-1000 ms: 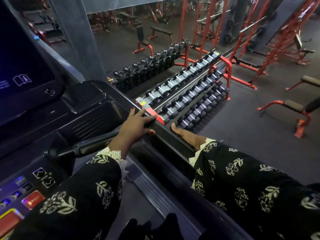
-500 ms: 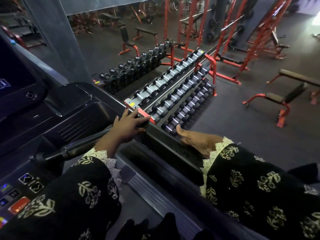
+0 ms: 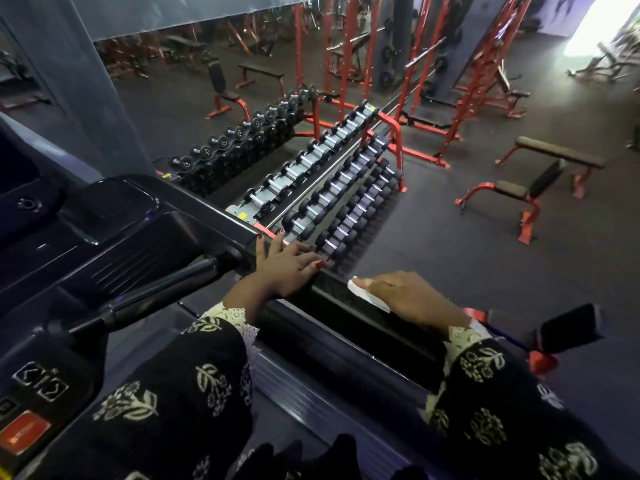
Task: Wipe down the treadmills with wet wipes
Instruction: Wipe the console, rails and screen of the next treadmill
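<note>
I stand on a black treadmill whose right side rail (image 3: 349,306) runs from the console toward me. My left hand (image 3: 287,268) rests on the rail's front end with its fingers spread flat, just right of the round handlebar (image 3: 166,289). My right hand (image 3: 408,299) lies palm down on the rail a little nearer to me and presses a white wet wipe (image 3: 367,294) against its top. Part of the wipe shows under the fingers. The console (image 3: 114,233) fills the left of the view.
A red stop button (image 3: 24,434) and arrow keys (image 3: 41,381) sit on the console at bottom left. A dumbbell rack (image 3: 332,188) stands just beyond the rail. Red benches (image 3: 530,192) and red racks stand on the dark gym floor to the right.
My right hand has come up from the rail's outer side onto its top, and the white wipe now shows under it. My left hand has shifted slightly along the rail. The camera has turned right.
</note>
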Motion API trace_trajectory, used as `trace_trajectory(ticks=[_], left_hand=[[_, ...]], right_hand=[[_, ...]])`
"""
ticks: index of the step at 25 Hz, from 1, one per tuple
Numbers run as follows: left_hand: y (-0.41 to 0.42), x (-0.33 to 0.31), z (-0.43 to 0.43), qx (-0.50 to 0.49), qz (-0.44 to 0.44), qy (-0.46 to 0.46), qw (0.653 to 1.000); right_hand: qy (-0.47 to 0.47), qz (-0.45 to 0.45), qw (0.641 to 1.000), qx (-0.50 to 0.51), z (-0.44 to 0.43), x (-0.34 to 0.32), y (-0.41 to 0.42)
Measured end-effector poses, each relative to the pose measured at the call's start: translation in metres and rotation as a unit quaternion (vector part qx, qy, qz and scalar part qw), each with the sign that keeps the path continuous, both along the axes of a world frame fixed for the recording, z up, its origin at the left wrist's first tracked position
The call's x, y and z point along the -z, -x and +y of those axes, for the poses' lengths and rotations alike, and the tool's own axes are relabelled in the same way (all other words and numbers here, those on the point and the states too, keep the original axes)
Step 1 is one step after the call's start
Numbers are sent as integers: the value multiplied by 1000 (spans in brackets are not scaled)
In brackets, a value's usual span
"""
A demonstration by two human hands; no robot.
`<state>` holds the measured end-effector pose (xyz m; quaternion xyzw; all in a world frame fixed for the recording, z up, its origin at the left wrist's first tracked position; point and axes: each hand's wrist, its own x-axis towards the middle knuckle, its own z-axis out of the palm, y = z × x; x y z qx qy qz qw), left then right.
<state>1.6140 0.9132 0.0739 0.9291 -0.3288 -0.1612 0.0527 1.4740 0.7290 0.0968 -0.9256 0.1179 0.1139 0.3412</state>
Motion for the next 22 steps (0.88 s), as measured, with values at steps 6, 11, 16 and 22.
trace_trajectory(ticks=[6, 11, 16, 22], left_hand=[[4, 3, -2, -17, -14, -5, 1000], [20, 2, -2, -29, -9, 44, 999], [27, 9, -1, -46, 2, 73, 996], [23, 14, 8, -38, 39, 117, 992]], right_hand=[[171, -334, 927, 15, 60, 54, -2], [346, -444, 825, -57, 43, 85, 43], [405, -387, 828, -31, 72, 90, 13], [533, -429, 704, -191, 38, 99, 51]])
